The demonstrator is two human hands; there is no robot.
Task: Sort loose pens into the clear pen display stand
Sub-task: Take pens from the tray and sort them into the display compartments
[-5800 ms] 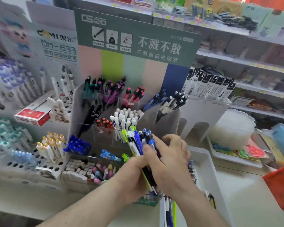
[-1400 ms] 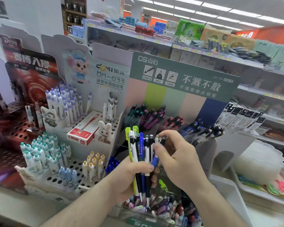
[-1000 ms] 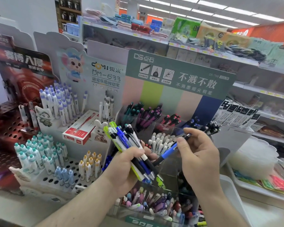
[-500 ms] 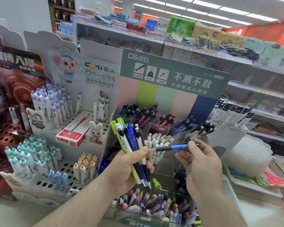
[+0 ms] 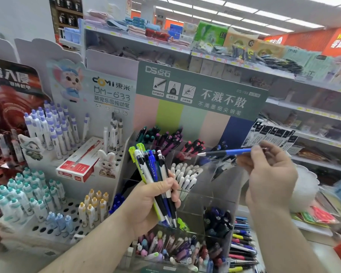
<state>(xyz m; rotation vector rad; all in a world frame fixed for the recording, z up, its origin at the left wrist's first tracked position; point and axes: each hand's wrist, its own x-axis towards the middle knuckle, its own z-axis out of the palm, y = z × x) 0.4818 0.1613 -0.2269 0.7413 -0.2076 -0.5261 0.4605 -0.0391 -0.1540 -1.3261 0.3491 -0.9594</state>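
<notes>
Between the two hands stood the clear pen display stand [image 5: 211, 186], its compartments holding sorted pens. At its front, the left hand [image 5: 150, 201] clenched round a bundle of pens [image 5: 156, 174], their clicker ends fanned upward, tips pointing down past the palm. Up and to the right of it, the right hand [image 5: 270, 174] pinched a single blue pen [image 5: 227, 152] by its rear end, holding it nearly level over the stand's upper compartments, tip toward the bundle.
</notes>
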